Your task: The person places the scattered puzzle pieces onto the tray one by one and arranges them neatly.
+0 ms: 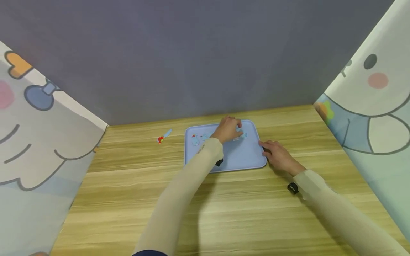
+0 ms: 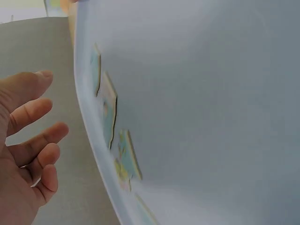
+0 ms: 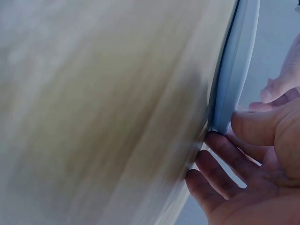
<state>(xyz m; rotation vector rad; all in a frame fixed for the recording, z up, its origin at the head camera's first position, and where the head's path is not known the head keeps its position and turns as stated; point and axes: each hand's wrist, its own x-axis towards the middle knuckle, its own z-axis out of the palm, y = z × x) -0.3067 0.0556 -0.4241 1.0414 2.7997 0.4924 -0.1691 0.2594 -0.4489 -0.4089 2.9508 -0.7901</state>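
A light blue tray (image 1: 241, 156) lies on the table with several thin, flat, printed puzzle-like pieces along its far side. Over the tray's far part is my left hand (image 1: 227, 128), its fingers loosely bent and nothing between them. The left wrist view shows that hand (image 2: 28, 140) beside the rim, near pale blue pieces (image 2: 110, 112). At the tray's right edge, my right hand (image 1: 278, 154) touches the rim with its fingertips. The thumb (image 3: 255, 129) lies by the rim in the right wrist view, the other fingers extended against the table side.
Left of the tray, a flat piece (image 1: 164, 136) with a red and a light blue part lies on the wooden table (image 1: 134, 199). A grey wall (image 1: 205, 60) stands behind the table. Cartoon-printed panels (image 1: 48, 135) border both sides.
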